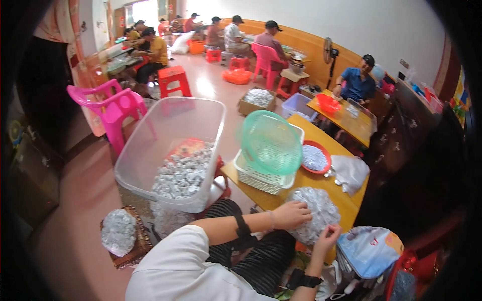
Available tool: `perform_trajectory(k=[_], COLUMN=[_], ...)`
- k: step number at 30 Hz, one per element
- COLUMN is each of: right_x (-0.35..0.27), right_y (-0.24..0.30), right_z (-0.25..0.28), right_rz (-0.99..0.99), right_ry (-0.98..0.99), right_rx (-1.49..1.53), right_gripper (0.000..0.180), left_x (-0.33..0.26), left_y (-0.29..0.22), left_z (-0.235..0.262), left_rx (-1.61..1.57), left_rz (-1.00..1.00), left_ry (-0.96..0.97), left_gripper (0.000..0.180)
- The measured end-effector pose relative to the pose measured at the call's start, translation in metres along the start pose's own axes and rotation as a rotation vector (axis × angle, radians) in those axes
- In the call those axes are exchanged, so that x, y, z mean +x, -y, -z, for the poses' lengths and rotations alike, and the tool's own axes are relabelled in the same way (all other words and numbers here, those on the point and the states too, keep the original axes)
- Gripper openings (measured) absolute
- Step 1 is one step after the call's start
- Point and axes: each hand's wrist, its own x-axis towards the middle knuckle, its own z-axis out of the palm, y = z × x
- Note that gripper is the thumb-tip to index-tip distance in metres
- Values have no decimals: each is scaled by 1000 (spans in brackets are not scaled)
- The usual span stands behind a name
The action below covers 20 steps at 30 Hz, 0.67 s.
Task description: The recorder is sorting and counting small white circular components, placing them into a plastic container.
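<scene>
A clear plastic bag [317, 200], bulging with small whitish pieces, lies on the near part of the yellow table [357, 199]. My left hand [292, 215] is at the bag's left side, its fingers curled in against the plastic. Lower and to the right, my right hand [327, 238] is closed in a pinch at the bag's near edge. What exactly sits between those fingertips is too small to make out. Beyond the bag are a red bowl [327, 161] of small pale pieces and a white cloth-like bag [350, 173].
A green colander [271, 143] rests tilted in a white basket [261, 183]. On my left stands a large clear tub [131, 168] holding many small silvery pieces; another filled bag [119, 232] lies low beside it. A light-blue bag [370, 251] is at my right. Several people work farther off.
</scene>
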Motion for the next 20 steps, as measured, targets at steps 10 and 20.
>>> perform_trajectory(k=[10,20], right_x=[0,-1], right_y=[9,16], right_z=[-2,2], right_rz=[14,-27], right_ry=[27,53], right_rx=[31,-52], right_gripper=[15,13], left_x=[-2,28], left_y=[-10,-3], left_z=[-12,16], left_rx=[-51,389], left_rz=[323,285], left_ry=[-118,122], left_gripper=[27,23])
